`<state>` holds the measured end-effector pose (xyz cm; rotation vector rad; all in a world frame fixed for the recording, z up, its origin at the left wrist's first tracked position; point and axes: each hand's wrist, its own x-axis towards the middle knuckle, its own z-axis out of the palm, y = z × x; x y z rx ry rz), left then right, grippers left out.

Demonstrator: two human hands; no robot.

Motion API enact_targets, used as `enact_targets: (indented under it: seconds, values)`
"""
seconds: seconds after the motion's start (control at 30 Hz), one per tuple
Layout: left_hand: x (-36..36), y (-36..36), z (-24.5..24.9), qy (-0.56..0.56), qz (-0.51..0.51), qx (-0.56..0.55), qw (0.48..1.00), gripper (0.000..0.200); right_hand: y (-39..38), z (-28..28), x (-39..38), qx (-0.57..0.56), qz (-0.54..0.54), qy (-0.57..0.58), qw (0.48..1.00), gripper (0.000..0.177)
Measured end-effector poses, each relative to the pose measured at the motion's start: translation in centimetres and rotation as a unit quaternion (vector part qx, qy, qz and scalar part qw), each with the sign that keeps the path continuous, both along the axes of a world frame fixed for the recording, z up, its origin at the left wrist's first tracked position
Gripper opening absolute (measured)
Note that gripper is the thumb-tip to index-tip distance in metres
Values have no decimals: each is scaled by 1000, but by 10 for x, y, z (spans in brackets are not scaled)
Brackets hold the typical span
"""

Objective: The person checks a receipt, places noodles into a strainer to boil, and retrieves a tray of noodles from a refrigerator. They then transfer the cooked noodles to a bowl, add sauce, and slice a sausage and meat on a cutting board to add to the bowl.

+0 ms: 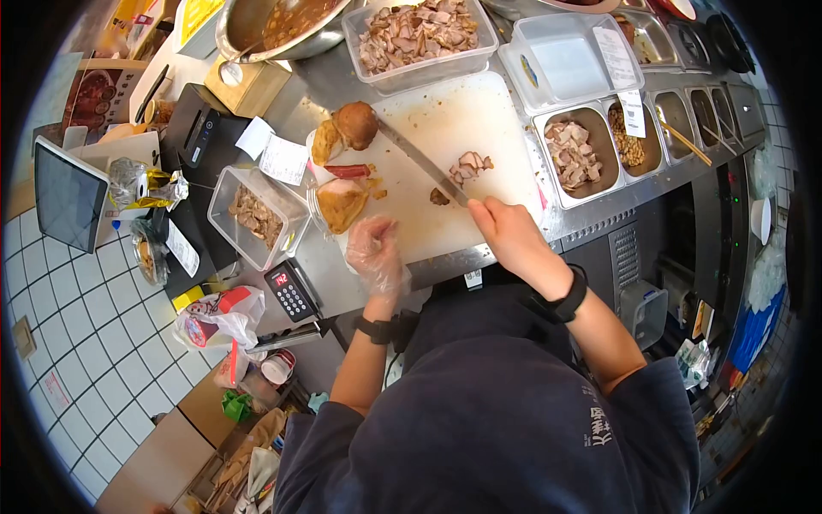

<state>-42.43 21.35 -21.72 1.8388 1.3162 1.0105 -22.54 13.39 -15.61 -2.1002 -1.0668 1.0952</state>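
Note:
My right hand (518, 240), bare, is closed round the handle of a long knife (419, 160). The blade slants up and left over a white cutting board (437, 107). A few slices of meat (471, 166) lie just beyond the blade, with a small dark piece (439, 197) beside it. My left hand (374, 248), in a clear plastic glove, hovers at the board's near left corner, its fingers curled in and no held thing showing. Close to it sit a yellowish-brown chunk of food (342, 204), a reddish strip (347, 171) and a round brown piece (355, 125).
Tubs of sliced meat stand behind (419, 81) and left (247, 244) of the board. Metal pans with meat (574, 158) and peanuts (632, 147) line the right. A keypad scale (291, 291) shows red digits at the counter's front edge. A tablet screen (70, 194) stands left.

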Motion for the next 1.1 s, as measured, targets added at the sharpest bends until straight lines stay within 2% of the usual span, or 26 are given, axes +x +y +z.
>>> enact_targets:
  seconds: [0.07,0.23,0.37,0.43,0.57,0.63,0.67,0.73,0.77,0.87,0.93,0.97,1.03,1.07,1.1]
  values:
    - [-6,-1,-3,-4,13,-5,1000,12,-4,2,-6,6,-5,11,1000,47]
    - [-6,-2,-4,-11,15,-2,1000,12,-1,-19,-22,-15,15,-53,998,45]
    - [8,-4,3,-16,-10,-20,1000,10,-4,-10,-2,4,-17,-14,1000,44]
    - [26,-3,7,84,-49,-37,995,8,-13,-10,6,15,-34,2,999,41]
    - [57,9,-19,25,-108,30,993,9,-25,-8,13,14,-80,23,996,40]
    - [62,20,-22,132,-143,63,979,10,-29,-7,13,-4,-88,32,996,41]
    - [64,26,-23,133,-142,63,979,10,-31,-6,13,-4,-88,32,996,41]
    - [72,38,-8,191,-47,-181,964,9,-34,-5,11,2,-87,28,996,42]
    - [73,41,-5,191,-47,-180,964,9,-34,-5,9,2,-87,29,996,42]
    - [72,48,-12,135,-29,-200,970,12,-32,-1,2,-13,-75,32,997,41]
    - [68,51,-33,56,11,-144,988,15,-28,6,-1,-7,-59,20,998,41]
    - [63,50,-35,55,11,-144,988,15,-26,8,-3,-7,-59,19,998,41]
    - [51,46,-26,93,37,-53,994,12,-22,13,-3,3,-29,-20,999,41]
    - [44,44,-26,93,37,-53,994,12,-19,18,-4,2,-29,-21,999,41]
    - [36,43,-26,-4,37,-100,994,11,-15,24,-4,7,-20,-22,1000,41]
